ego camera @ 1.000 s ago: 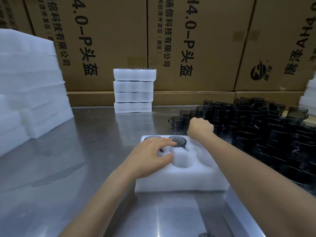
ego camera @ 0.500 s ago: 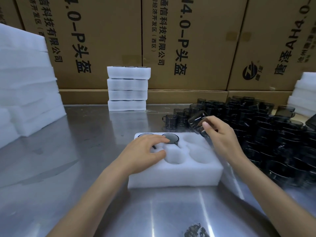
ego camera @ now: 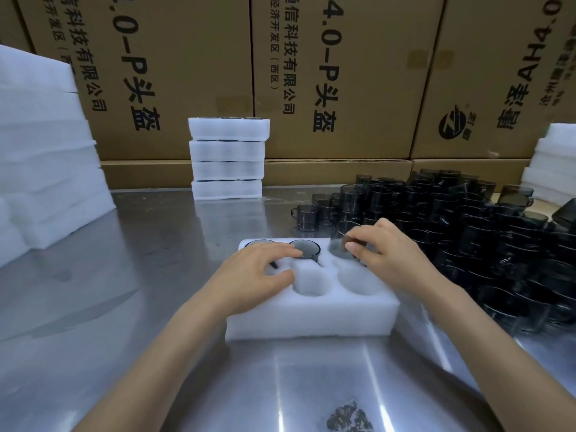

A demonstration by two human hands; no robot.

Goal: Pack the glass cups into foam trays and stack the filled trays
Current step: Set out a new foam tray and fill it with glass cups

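At the centre of the frame a white foam tray (ego camera: 311, 319) lies on the steel counter (ego camera: 131, 307), with six round pockets in two rows. In its far row, the two left pockets each hold a dark glass cup (ego camera: 305, 249), rim up; the near middle and near right pockets are bare foam. The right hand (ego camera: 389, 257) grips another dark cup (ego camera: 341, 241) between curled fingers and thumb, holding it upright at the far right pocket; whether it already sits in the pocket cannot be told. The left hand (ego camera: 255, 275) rests on the left part of the tray with its fingers spread and only lightly bent, fingertips near the rim of the second seated cup, covering the near left pocket. To the right of the tray, from centre right to the frame edge, stands a dense crowd of loose dark cups (ego camera: 467, 232), some stacked. At upper centre, a stack of four filled trays (ego camera: 228, 159) stands against the cardboard boxes (ego camera: 343, 73) that line the back. More white foam is piled high at the left edge (ego camera: 46, 145) and at the right edge (ego camera: 554, 163).
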